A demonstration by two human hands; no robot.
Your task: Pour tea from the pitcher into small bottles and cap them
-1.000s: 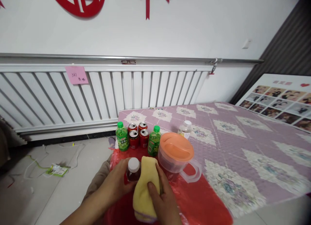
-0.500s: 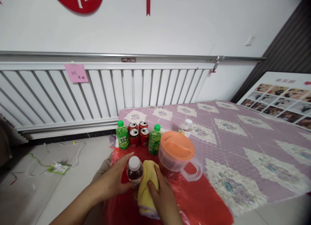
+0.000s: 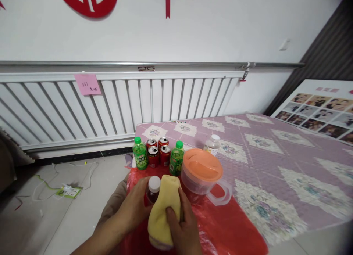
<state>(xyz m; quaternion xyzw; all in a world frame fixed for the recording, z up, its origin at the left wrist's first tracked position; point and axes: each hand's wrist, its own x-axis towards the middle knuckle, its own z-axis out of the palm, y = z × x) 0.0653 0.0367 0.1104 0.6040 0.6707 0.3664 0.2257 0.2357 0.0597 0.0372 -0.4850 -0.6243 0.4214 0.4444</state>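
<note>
A dark-filled bottle with a white cap [image 3: 154, 184] stands in my left hand [image 3: 134, 204], whose fingers are wrapped around its side. My right hand [image 3: 185, 225] grips a folded yellow cloth [image 3: 164, 211], thumb on its front. The cloth is against the bottle's right side and hides much of its body. Both are over a red plastic sheet [image 3: 228, 225]. Just beyond stand two green-capped drink bottles, a left one [image 3: 140, 155] and a right one [image 3: 176, 159], with several red cans [image 3: 153, 157] between them.
A clear plastic jug with an orange lid [image 3: 202, 168] stands right of the cloth, its handle pointing right. Behind it is a clear white-capped bottle [image 3: 212, 144]. A patterned purple tablecloth [image 3: 256, 166] spreads rightward. The radiator [image 3: 162, 100] lines the wall; cables and a power strip [image 3: 68, 191] lie on the floor.
My right hand has brought the yellow cloth up and left, closer over the bottle, covering more of it. My left hand stays around the bottle. The other drinks and the jug have not moved.
</note>
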